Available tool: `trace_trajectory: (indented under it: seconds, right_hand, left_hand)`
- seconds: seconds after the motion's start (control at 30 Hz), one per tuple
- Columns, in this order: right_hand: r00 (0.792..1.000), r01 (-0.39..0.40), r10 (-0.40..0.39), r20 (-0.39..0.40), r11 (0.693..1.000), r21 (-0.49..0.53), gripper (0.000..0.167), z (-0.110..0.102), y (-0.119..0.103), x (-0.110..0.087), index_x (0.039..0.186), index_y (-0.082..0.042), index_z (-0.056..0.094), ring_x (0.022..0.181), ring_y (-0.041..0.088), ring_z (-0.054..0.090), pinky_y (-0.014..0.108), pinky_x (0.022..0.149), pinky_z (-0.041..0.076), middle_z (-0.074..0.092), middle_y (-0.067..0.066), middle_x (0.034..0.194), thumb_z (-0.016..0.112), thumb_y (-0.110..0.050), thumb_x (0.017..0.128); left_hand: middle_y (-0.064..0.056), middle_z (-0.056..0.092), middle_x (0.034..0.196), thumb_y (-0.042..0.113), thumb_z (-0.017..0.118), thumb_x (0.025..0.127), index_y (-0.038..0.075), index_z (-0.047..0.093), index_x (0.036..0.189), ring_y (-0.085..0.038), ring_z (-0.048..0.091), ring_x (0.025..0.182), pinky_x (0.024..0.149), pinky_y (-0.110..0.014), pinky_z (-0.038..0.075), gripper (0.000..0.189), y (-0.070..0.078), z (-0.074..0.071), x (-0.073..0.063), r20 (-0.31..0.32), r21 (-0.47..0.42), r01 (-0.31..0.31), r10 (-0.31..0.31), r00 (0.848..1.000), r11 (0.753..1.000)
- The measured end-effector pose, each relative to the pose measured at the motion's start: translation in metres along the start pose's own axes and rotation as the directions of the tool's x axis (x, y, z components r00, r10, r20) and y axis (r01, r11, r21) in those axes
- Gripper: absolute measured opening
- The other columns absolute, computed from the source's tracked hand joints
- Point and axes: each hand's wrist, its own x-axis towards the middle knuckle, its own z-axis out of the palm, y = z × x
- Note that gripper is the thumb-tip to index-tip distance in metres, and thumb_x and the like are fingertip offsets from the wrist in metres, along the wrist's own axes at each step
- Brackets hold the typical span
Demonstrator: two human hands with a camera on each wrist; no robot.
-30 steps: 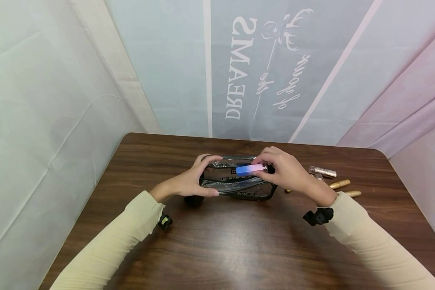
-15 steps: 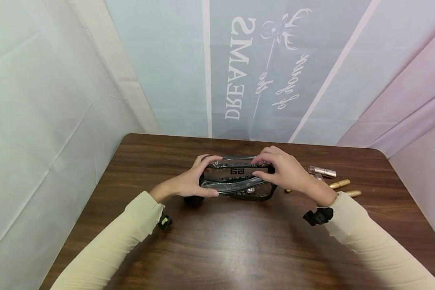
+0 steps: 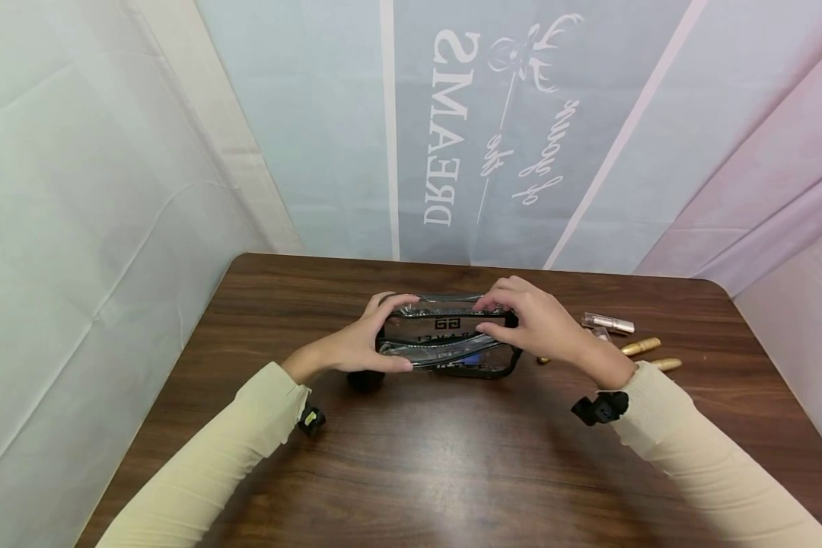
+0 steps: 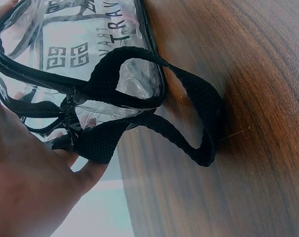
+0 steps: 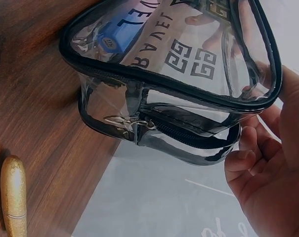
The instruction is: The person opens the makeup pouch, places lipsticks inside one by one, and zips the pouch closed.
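Observation:
A clear toiletry bag (image 3: 445, 323) with black trim and printed lettering stands on the table, its zipped mouth parted. My left hand (image 3: 359, 339) grips its left end, thumb on the near rim and fingers on the far rim. Beside that hand a black strap (image 4: 189, 89) loops out from the bag. My right hand (image 3: 537, 323) is at the right end, thumb and fingertips apart over the mouth with nothing between them. A blue-and-pink box-shaped tube (image 5: 119, 34) lies inside the bag, seen through the plastic. The zipper pull (image 5: 122, 121) hangs at the right end.
On the brown wooden table (image 3: 411, 457), right of the bag, lie a clear-capped lipstick (image 3: 610, 323) and gold tubes (image 3: 640, 347). Another gold tube (image 5: 13, 192) lies close to the bag's right end. A printed cloth (image 3: 479, 137) hangs behind the table.
My right hand has let go of the blue-and-pink tube, which has dropped from above the mouth into the bag. Both hands have stayed almost in place.

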Motion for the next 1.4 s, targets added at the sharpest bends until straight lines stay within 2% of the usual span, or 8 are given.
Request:
trace_trajectory:
  seconds: [0.3,0.53,0.93,1.03,1.23,1.4]
  right_hand:
    - [1.000,0.001,-0.001,0.002,1.000,0.003,0.022,0.000,-0.001,0.000,0.109,-0.013,0.075,0.094,0.016,0.057,0.039,0.078,0.047,0.065,-0.002,0.099,0.080,-0.024,0.090]
    - [1.000,-0.002,0.002,0.012,1.000,-0.002,0.023,-0.001,-0.001,0.000,0.110,-0.014,0.075,0.093,0.016,0.056,0.038,0.077,0.046,0.065,-0.003,0.100,0.080,-0.025,0.091]
    - [1.000,0.018,-0.018,0.014,1.000,0.024,0.022,-0.005,-0.001,0.000,0.113,-0.014,0.074,0.092,0.015,0.055,0.036,0.077,0.045,0.065,-0.003,0.099,0.078,-0.023,0.093]
    - [1.000,0.027,-0.026,-0.005,0.998,0.049,0.022,-0.006,-0.001,-0.003,0.113,-0.014,0.074,0.087,0.016,0.055,0.033,0.072,0.045,0.063,-0.002,0.097,0.078,-0.020,0.093]
    - [0.998,0.051,-0.046,-0.051,0.995,0.089,0.025,-0.009,0.001,-0.012,0.116,-0.012,0.071,0.069,0.017,0.051,0.026,0.059,0.041,0.060,-0.004,0.096,0.078,-0.014,0.092]
    - [0.996,0.049,-0.041,-0.083,0.993,0.103,0.026,-0.012,0.002,-0.022,0.116,-0.011,0.068,0.067,0.011,0.049,0.025,0.057,0.042,0.061,-0.004,0.098,0.077,-0.008,0.092]
  left_hand:
    - [-0.006,0.006,0.161,0.037,0.082,0.087,0.038,0.019,0.159,-0.031,0.034,0.142,0.109,-0.061,0.033,0.095,0.001,0.001,-0.001,-0.001,-0.002,-0.002,0.002,1.000,1.000]
    - [-0.004,0.008,0.161,0.037,0.082,0.087,0.040,0.019,0.159,-0.028,0.031,0.143,0.109,-0.062,0.034,0.096,0.000,0.001,-0.001,-0.003,0.010,0.007,-0.007,1.000,1.000]
    - [-0.006,0.008,0.161,0.038,0.081,0.087,0.037,0.019,0.160,-0.029,0.028,0.143,0.108,-0.062,0.034,0.096,0.001,-0.001,-0.001,0.000,0.004,0.003,-0.003,1.000,1.000]
    - [-0.006,0.008,0.161,0.038,0.082,0.087,0.038,0.019,0.159,-0.029,0.028,0.144,0.109,-0.062,0.034,0.096,0.001,-0.001,-0.001,0.002,0.003,0.005,-0.005,1.000,1.000]
    - [-0.006,0.009,0.160,0.037,0.082,0.087,0.039,0.018,0.159,-0.029,0.036,0.138,0.108,-0.060,0.036,0.096,0.001,-0.001,-0.001,0.001,0.007,0.014,-0.014,1.000,1.000]
    - [-0.007,0.010,0.160,0.038,0.081,0.087,0.038,0.018,0.160,-0.028,0.038,0.137,0.107,-0.060,0.036,0.096,0.002,-0.001,-0.001,0.003,0.014,0.017,-0.017,1.000,1.000]
